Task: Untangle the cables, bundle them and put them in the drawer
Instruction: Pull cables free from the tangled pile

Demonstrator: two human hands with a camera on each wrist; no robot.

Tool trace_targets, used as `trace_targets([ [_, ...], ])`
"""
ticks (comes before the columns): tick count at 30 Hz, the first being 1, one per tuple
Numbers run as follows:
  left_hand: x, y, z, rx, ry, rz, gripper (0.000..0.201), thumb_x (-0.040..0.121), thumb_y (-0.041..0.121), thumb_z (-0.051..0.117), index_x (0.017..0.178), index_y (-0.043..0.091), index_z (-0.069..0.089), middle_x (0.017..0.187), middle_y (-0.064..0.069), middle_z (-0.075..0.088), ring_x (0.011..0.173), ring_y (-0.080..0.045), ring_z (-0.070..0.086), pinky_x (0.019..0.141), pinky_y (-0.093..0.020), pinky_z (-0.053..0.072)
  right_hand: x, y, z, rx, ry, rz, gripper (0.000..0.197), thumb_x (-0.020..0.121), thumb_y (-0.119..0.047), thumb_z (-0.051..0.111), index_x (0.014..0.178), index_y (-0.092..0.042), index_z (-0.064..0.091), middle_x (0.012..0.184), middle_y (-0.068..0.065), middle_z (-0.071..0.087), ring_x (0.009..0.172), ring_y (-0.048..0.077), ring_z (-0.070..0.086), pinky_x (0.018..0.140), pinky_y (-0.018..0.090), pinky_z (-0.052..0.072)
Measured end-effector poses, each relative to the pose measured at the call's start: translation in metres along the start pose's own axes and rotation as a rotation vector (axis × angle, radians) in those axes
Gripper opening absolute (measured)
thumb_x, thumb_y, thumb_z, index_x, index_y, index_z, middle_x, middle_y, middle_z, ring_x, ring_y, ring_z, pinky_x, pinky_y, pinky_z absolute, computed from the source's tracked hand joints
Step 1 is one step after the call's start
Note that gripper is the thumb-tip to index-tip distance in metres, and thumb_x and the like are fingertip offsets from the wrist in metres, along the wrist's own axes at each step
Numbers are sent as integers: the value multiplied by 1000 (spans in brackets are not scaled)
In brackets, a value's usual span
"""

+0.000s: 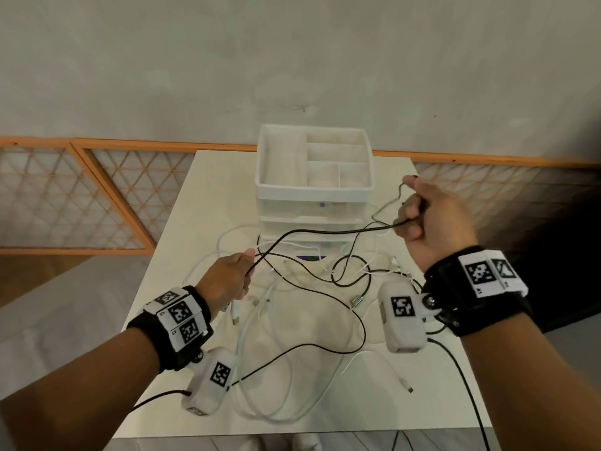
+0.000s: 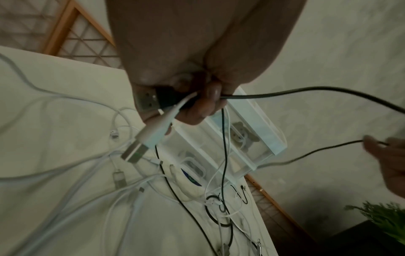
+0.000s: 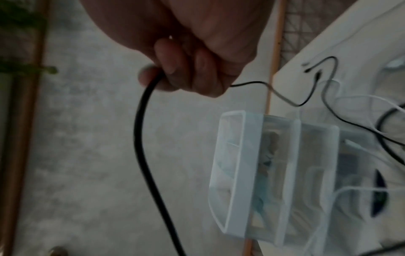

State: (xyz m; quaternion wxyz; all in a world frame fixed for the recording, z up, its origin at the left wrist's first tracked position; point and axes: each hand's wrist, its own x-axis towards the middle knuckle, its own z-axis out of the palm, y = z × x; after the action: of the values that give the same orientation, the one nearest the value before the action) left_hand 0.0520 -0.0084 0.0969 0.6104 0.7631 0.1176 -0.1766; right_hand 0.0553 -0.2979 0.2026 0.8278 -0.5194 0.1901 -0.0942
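Note:
A black cable [image 1: 325, 232] stretches in the air between both hands above a tangle of white and black cables [image 1: 292, 320] on the white table [image 1: 201, 203]. My left hand [image 1: 227, 278] grips the black cable's USB plug [image 2: 153, 98] together with a white USB cable [image 2: 151, 133]. My right hand [image 1: 429, 219], raised at the right of the drawer unit, curls round the black cable [image 3: 140, 121]; a thinner black stretch [image 3: 263, 86] trails from it down to the table. The white plastic drawer unit [image 1: 313, 190] stands at the back, its lowest drawer pulled out.
The unit's top is an open tray with dividers [image 1: 338, 157]. Loose plugs lie on the table, one near the front right [image 1: 410, 389]. An orange lattice fence [image 1: 81, 196] runs behind the table. A green plant [image 2: 385, 218] stands on a dark surface off the table's right side.

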Motion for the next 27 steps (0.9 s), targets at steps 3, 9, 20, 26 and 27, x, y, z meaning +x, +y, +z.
trace_targets([
  [3,0,2,-5,43,34,-25,46,101,45,40,65,17,36,50,5,27,48,-16,23,53,-29,24,-2,-10,9,92,-18,-100,12,99,-11,41,98,-14,53,61,5,63,38,14,38,37,19,28],
  [9,-11,19,-8,277,-65,86,63,87,76,37,58,20,29,53,5,29,45,-11,35,63,-31,41,29,-4,-1,-127,137,37,22,100,-18,40,112,-14,58,55,1,59,35,12,31,35,17,27],
  [20,-9,36,10,111,-98,170,43,98,45,50,75,9,50,54,4,28,46,-13,19,45,-23,20,77,20,-13,-182,240,27,26,105,-24,33,121,-23,53,87,9,75,40,16,37,42,22,29],
  [26,-3,43,1,202,-25,321,39,99,35,52,70,9,57,44,11,32,40,-10,26,45,-23,28,75,44,-26,-973,266,14,58,92,-58,48,141,-26,43,126,12,65,96,33,69,82,41,54],
  [27,-2,44,-1,257,-28,353,37,99,33,52,72,9,60,44,12,35,41,-9,29,48,-25,30,64,47,-24,-1072,260,-38,64,90,-60,53,143,-25,41,127,12,62,109,32,64,91,38,48],
])
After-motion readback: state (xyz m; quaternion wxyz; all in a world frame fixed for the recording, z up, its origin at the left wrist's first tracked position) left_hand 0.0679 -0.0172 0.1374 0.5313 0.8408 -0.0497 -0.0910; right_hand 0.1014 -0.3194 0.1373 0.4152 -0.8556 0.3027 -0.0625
